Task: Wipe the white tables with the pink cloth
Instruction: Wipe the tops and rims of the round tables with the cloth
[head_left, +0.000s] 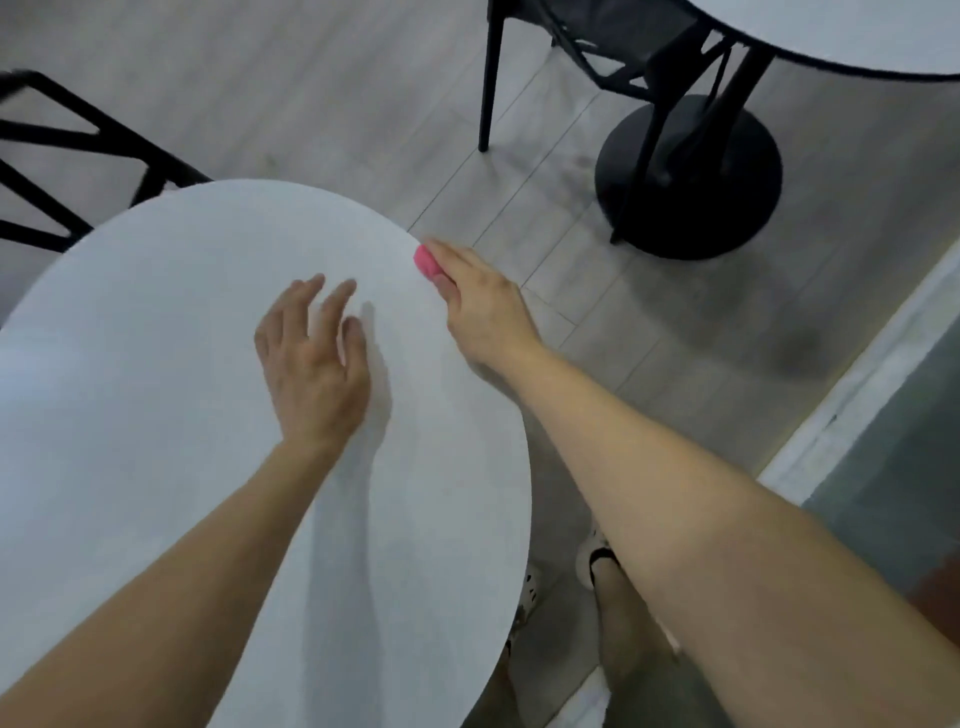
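Observation:
A round white table (156, 415) fills the lower left of the head view. At its right rim my right hand (480, 304) holds a small pink cloth (427, 261), with the fingers laid over it and the thumb under. Only a bit of the cloth shows past the fingers. My left hand (314, 358) lies over the tabletop near the middle, fingers relaxed and spread, holding nothing. A second white table (857, 36) stands at the top right.
A black chair (587, 47) stands by the far table, whose black round base (691, 176) sits on the grey plank floor. Another black chair (78, 150) is behind the near table at left. My feet (597, 561) are below the table's right edge.

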